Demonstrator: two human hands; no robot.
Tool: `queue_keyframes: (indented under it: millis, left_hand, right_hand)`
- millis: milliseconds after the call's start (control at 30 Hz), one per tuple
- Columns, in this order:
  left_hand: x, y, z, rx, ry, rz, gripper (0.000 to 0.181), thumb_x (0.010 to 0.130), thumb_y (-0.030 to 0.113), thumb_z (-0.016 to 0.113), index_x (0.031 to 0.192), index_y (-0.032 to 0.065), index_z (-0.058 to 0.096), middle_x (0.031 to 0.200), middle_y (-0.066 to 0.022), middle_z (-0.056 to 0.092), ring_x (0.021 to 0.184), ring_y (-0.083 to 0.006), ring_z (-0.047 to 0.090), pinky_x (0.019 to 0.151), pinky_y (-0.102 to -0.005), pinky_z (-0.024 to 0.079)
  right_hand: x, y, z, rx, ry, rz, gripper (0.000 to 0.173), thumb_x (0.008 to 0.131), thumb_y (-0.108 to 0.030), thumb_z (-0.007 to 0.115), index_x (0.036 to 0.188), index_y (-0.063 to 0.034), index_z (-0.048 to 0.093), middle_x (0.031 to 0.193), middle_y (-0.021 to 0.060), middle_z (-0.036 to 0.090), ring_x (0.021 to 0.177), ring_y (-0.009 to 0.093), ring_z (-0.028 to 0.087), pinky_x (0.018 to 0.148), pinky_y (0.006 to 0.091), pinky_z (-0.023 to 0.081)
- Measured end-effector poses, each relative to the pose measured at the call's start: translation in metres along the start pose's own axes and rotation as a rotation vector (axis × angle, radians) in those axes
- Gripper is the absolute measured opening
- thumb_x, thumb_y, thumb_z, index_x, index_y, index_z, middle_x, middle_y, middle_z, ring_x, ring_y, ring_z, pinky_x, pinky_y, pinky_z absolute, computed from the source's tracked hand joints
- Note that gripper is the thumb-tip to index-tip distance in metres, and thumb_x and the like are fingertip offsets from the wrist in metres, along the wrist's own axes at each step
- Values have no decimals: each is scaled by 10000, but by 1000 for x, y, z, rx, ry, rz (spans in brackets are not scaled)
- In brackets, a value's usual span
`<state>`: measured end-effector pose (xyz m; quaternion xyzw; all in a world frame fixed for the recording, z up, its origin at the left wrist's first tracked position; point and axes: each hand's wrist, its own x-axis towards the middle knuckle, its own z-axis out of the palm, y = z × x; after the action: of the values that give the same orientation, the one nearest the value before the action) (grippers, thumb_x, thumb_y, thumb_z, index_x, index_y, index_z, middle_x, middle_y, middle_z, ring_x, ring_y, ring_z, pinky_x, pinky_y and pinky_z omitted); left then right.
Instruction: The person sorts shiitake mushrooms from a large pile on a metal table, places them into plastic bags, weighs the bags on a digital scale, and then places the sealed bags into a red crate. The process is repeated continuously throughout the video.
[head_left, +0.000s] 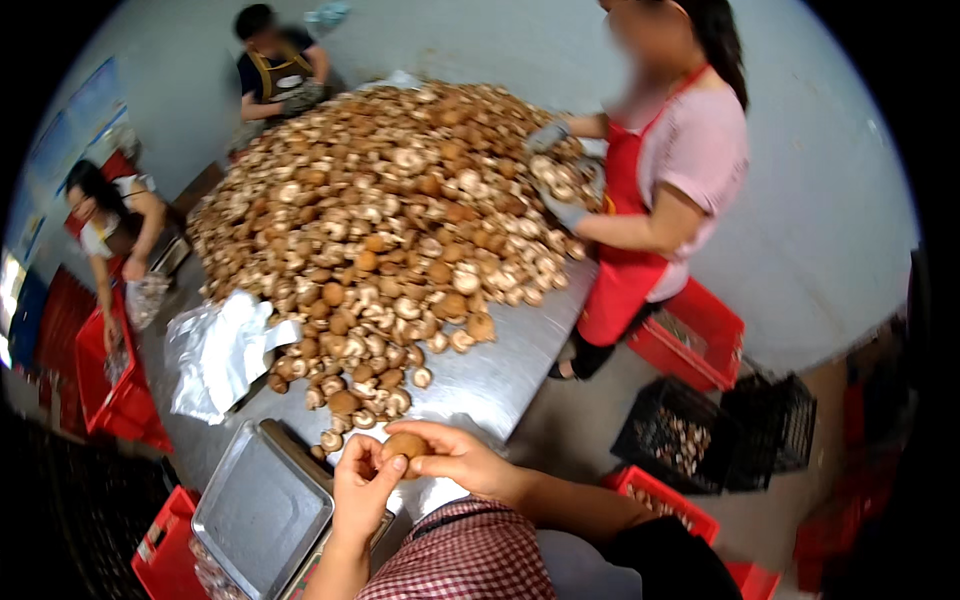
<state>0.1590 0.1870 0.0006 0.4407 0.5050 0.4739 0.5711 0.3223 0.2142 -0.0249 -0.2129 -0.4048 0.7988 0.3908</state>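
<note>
A brown-capped mushroom (406, 447) is held between the fingers of both my hands, low over the near edge of the metal table. My left hand (367, 472) pinches its left side, thumb on the near face. From the right, my right hand (457, 457) grips it with thumb and forefinger. Just beyond my hands begins a large heap of mushrooms (390, 247), shiitake-like, with tan caps and pale undersides. A weighing scale with a metal tray (262, 510) stands to the left of my left hand.
White plastic bags (221, 352) lie on the metal table (480, 382) at left. Three other people stand around it, one in a red apron (626, 225). Red crates (694, 330) and black crates (675, 435) sit on the floor at right; more red crates (112, 375) stand at left.
</note>
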Motion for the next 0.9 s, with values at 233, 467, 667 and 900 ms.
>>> queue_keyframes:
  millis: [233, 467, 667, 900]
  left_hand:
    - [-32, -65, 19, 245, -477, -323, 137, 876, 44, 557, 998, -13, 531, 726, 12, 536, 665, -68, 481, 631, -196, 410]
    - [-23, -81, 20, 292, -625, -514, 194, 885, -8, 436, 980, -5, 605, 758, 14, 556, 681, -52, 461, 634, -171, 366]
    - [-31, -115, -11, 135, -770, -379, 374, 930, 59, 442, 1301, 16, 416, 998, -56, 565, 951, -147, 517, 889, -242, 383]
    - [-73, -79, -31, -24, -379, -660, 373, 946, 62, 379, 1318, 43, 400, 1372, -96, 379, 1265, -186, 360, 1036, -299, 293]
  right_hand:
    - [-104, 59, -82, 146, 327, 286, 423, 810, -106, 572, 1223, -54, 497, 833, 27, 565, 634, 95, 495, 562, 244, 429]
    - [-352, 113, -236, -863, 990, -191, 192, 820, -197, 537, 943, -70, 613, 937, 69, 597, 863, 178, 576, 639, 276, 491]
    - [-413, 115, -341, -1096, 1630, 589, 302, 733, -234, 595, 910, 6, 647, 910, 210, 638, 863, 294, 623, 759, 390, 499]
    - [-141, 130, -311, -1267, 1217, -96, 420, 710, -84, 661, 1113, -22, 559, 924, 119, 632, 745, 217, 624, 653, 310, 502]
